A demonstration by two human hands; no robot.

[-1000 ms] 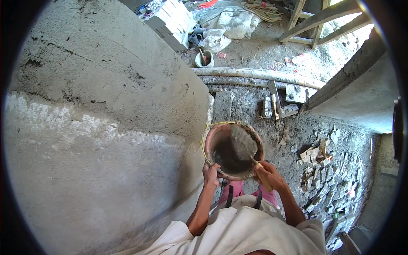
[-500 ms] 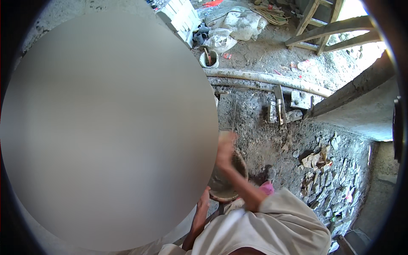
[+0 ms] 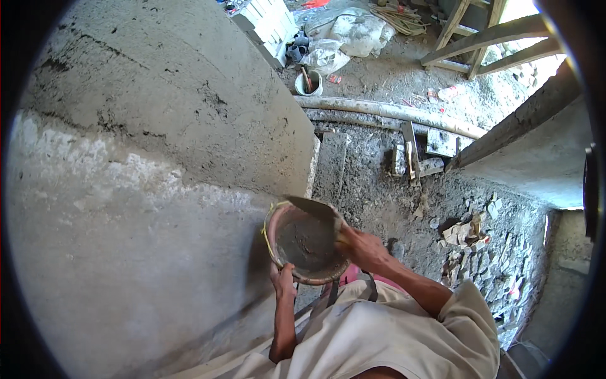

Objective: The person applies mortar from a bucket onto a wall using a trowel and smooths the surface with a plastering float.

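Observation:
My left hand grips the near-left rim of a round reddish-brown basin, its fingers closed over the edge. Grey wet mortar lies inside, and a yellow string runs along the basin's left side. My right hand is closed round the handle end of a trowel at the basin's right rim. The flat trowel blade reaches left over the far part of the basin, slightly blurred. Most of the trowel's handle is hidden in my right hand.
A partly plastered wall stands close on the left. Pipes cross the floor ahead, with a bucket beyond them. Wooden boards and rubble lie to the right. A wooden trestle stands far right.
The basin and my left hand have shifted left and slightly up in view. My right hand has moved right and down. The grey blur that covered the left side is gone, showing the wall.

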